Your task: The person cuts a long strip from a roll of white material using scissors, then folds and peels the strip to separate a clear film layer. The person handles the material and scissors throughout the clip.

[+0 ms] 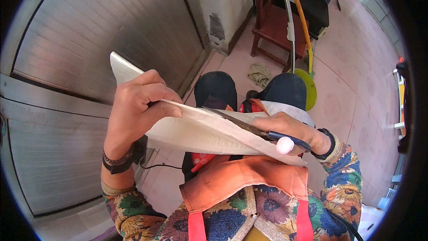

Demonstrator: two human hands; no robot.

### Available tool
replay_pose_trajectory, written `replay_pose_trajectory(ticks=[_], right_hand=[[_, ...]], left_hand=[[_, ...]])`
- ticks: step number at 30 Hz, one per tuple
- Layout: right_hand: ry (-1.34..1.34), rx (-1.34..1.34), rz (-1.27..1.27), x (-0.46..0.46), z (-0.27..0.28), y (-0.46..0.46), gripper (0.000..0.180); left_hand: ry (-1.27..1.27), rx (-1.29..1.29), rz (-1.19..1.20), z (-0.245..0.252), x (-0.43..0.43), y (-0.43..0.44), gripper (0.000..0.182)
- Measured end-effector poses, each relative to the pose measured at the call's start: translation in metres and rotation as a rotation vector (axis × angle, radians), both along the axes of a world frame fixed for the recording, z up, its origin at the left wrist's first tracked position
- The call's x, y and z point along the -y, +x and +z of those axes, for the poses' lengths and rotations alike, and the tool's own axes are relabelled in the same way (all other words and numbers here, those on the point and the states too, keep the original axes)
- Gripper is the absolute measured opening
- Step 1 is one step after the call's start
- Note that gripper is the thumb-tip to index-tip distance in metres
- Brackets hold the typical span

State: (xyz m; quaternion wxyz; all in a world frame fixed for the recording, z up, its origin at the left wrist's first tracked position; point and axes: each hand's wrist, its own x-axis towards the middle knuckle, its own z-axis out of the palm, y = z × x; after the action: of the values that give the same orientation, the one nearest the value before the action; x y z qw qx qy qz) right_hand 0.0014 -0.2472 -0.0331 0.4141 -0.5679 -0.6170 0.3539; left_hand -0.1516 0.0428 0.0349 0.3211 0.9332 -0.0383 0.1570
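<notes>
My left hand [142,107] pinches the folded upper edge of a large off-white sheet [197,139], paper or thin cloth, between thumb and fingers. Part of the sheet sticks up beyond that hand. My right hand [292,125] grips a pair of scissors [245,125] with dark blue handles. Their blades point left along the sheet, just below its far edge; whether they are open is unclear. A pale rounded piece [285,145] shows at the handle, perhaps a covered fingertip. The sheet spans above my lap, in front of an orange apron [244,177].
A metal panelled door [110,33] stands close on my left. Ahead are a reddish wooden chair [274,38], a metal pole [290,20] and an orange-yellow pole [301,16]. A crumpled cloth [259,75] lies on the tiled floor [354,83] near my dark-clad knees [215,88].
</notes>
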Motion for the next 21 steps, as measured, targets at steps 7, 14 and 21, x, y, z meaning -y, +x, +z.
replay_pose_trajectory(ticks=[7, 14, 21], right_hand=[[0.024, 0.047, -0.005, -0.001, 0.001, 0.0, 0.065], [0.001, 0.114, 0.001, -0.001, 0.009, 0.001, 0.061], [0.003, 0.125, -0.017, -0.002, 0.008, 0.001, 0.073]], left_hand=[[0.005, -0.015, 0.015, 0.002, -0.002, 0.0, 0.022], [-0.015, 0.011, 0.009, -0.004, -0.002, 0.002, 0.022], [-0.017, 0.018, 0.001, -0.003, -0.003, 0.0, 0.02]])
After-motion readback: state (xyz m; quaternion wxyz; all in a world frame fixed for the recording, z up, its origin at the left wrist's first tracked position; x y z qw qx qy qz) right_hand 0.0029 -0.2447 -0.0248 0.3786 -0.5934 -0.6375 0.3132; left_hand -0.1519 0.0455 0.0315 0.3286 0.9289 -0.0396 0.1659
